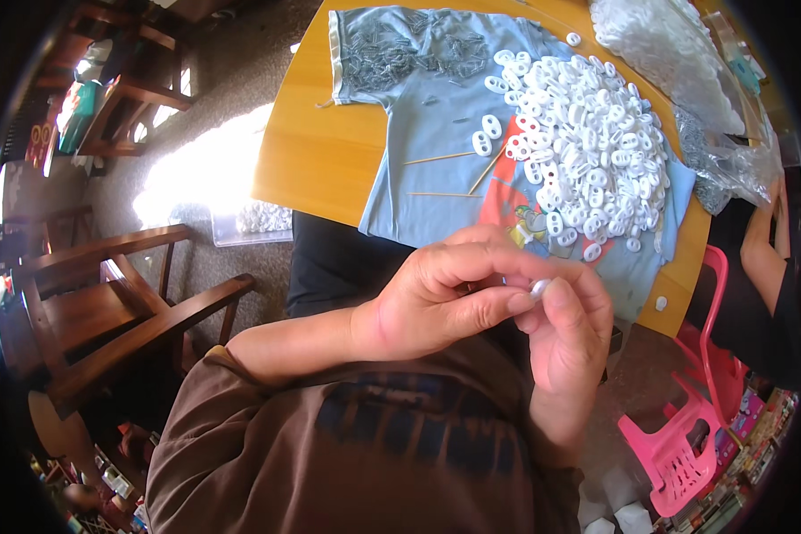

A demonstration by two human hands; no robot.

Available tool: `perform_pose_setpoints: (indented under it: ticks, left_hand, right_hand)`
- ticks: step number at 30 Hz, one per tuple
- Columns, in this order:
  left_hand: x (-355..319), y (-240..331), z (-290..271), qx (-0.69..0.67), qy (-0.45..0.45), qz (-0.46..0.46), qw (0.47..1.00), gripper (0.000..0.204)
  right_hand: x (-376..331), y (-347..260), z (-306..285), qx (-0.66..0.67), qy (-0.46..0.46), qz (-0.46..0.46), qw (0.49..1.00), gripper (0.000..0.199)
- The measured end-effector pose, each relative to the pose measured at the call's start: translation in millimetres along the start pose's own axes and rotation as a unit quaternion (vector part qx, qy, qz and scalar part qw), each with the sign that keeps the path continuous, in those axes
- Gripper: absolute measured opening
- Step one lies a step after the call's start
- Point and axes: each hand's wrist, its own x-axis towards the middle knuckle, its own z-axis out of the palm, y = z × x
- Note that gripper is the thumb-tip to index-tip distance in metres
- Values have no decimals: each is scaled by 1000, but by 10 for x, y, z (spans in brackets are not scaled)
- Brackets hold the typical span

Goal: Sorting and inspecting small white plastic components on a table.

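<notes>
In front of my chest, both hands meet over one small white plastic piece (539, 287). My left hand (462, 283) pinches it from the left with thumb and fingers. From the other side, the thumb and fingers of my right hand (571, 325) close on it too. Fingers cover most of the piece, so its shape is partly hidden. Beyond my hands lies a large heap of white oval two-hole plastic pieces (596, 133), spread over a light blue shirt (427, 169). Small thin metal parts, like springs (387, 55), form a grey pile on the shirt's far left part.
Thin wooden sticks (440, 194) lie on the shirt, which covers much of the wooden table (307, 125). Clear bags of white pieces (663, 49) stand far right, near another person's arm (760, 258). A pink chair (685, 445) is at right, wooden chairs (124, 311) at left.
</notes>
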Motion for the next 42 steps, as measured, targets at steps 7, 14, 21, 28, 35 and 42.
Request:
perform_pose_setpoints:
  ticks: [7,14,21,28,35,42]
  left_hand:
    - [-42,-8,11,-84,15,-36,996,24]
    - [-77,-38,-11,14,49,-12,999,19]
    - [-50,-40,-23,62,39,48,996,15]
    - [-51,-39,-17,-50,39,-32,997,17]
    - [-92,-63,27,-123,82,-68,987,15]
    - [-73,67,-241,-75,118,-82,987,7]
  right_hand:
    - [-32,35,81,33,5,8,999,17]
    - [-62,36,152,-53,33,-21,998,17]
    - [-95,18,92,-54,-12,-44,997,14]
    - [-83,43,98,-80,13,-69,994,11]
    - [-45,120,90,-199,17,-111,974,10]
    - [271,-40,195,-425,35,-247,870,4]
